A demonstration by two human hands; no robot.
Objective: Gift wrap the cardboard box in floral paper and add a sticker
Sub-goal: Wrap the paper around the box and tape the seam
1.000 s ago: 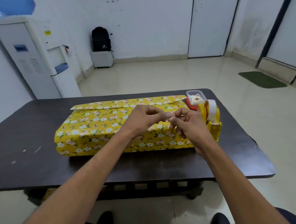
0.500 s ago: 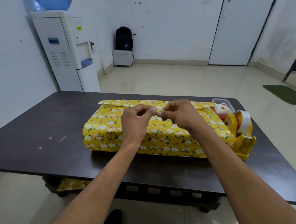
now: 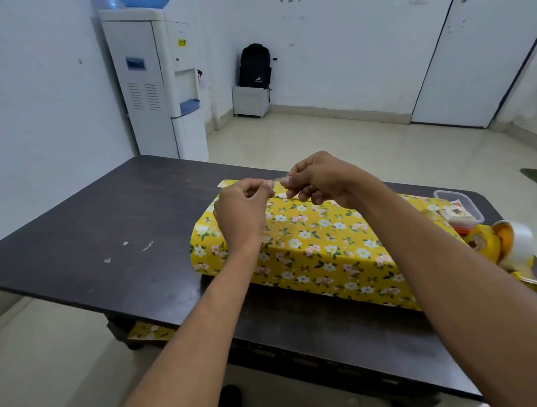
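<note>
Table (image 3: 72, 236): we see a dark top with a few pale scraps (image 3: 127, 249) lying on its left part, well apart from the box.
Below the table: a scrap of floral paper (image 3: 152, 332) sits on the frame near the left leg.
Left hand (image 3: 242, 211): fingers curled, thumb and forefinger pinching the left end of a short strip of clear tape (image 3: 277, 181).
Right hand (image 3: 322, 180): we see it pinching the strip's other end, the remaining fingers curled underneath.
Grip and box: both hands hold the strip in the air, above the far left end of the wrapped box (image 3: 312, 251), where a paper edge crosses the top.
Wrapped box: it lies flat on the table, covered in yellow floral paper, its long side slanting away to the right under our right forearm.
Clear plastic tub (image 3: 470, 203): just beyond the box's right end; it holds small printed pieces with red marks, and we cannot tell what they are.
Tape dispenser (image 3: 505, 247): yellow, loaded with a white roll, beside the tub at the table's right edge.
</note>
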